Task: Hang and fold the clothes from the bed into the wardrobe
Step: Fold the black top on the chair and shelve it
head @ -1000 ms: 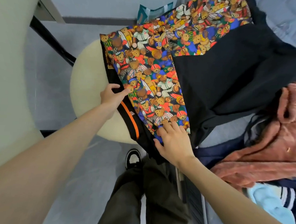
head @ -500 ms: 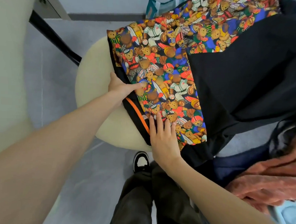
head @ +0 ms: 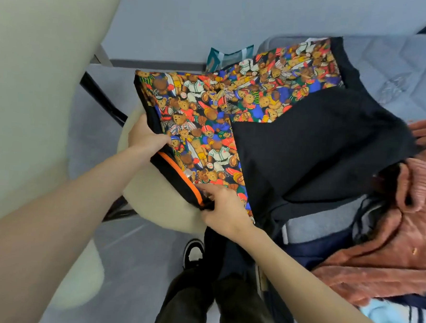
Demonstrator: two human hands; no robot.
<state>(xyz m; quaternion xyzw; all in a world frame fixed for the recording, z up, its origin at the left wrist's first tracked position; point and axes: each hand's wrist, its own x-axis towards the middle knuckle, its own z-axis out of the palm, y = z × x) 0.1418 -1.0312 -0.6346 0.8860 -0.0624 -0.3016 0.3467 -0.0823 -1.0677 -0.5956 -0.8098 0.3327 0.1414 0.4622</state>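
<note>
A garment with a colourful teddy-bear print (head: 209, 126) and black panels (head: 315, 147) lies spread from a cream stool onto the bed. Its near edge has black trim with an orange stripe (head: 178, 174). My left hand (head: 146, 136) grips the left edge of that trim, thumb on the printed side. My right hand (head: 223, 207) pinches the near corner of the same hem, where the orange stripe ends. The garment's underside is hidden.
The round cream stool (head: 155, 195) stands under the garment's left half. On the bed (head: 399, 68) at right lie a rust-pink fuzzy garment (head: 388, 247), navy cloth (head: 308, 249) and a light-blue item (head: 391, 322). My legs and a shoe (head: 193, 255) are below. A cream panel (head: 37, 75) stands left.
My right hand slid from lying flat on the print to pinching the hem corner. My left hand closed on the edge. The view pulled back and tilted up.
</note>
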